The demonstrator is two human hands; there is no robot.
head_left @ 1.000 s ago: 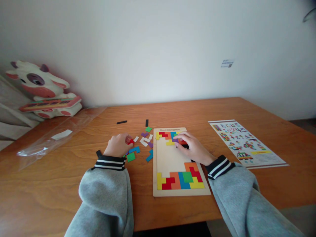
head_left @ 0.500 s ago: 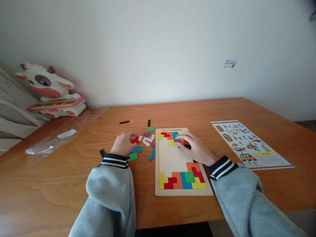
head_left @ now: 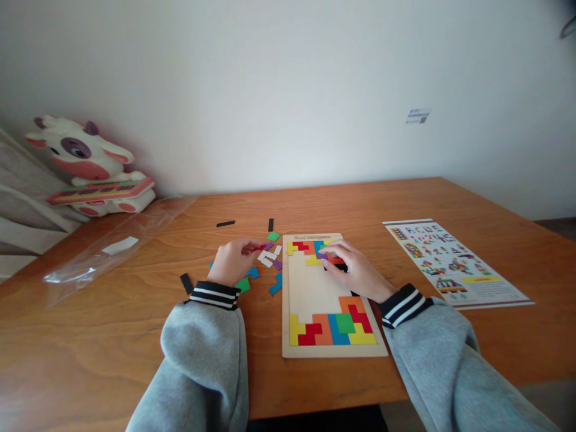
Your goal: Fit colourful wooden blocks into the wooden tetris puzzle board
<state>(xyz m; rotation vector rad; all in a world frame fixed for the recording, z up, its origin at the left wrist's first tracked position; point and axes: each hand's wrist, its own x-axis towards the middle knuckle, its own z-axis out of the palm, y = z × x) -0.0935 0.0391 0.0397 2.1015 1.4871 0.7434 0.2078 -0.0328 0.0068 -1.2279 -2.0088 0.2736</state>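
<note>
While my right hand presses pieces into the puzzle board, my left hand has lifted a pinched red piece toward it.

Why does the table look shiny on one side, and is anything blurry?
Head view: soft light from the left puts a pale glare on the plastic bag and the wooden table; the sleeves near the bottom edge look stretched; the pattern sheet print is too small to read; both hands look sharp.
</note>
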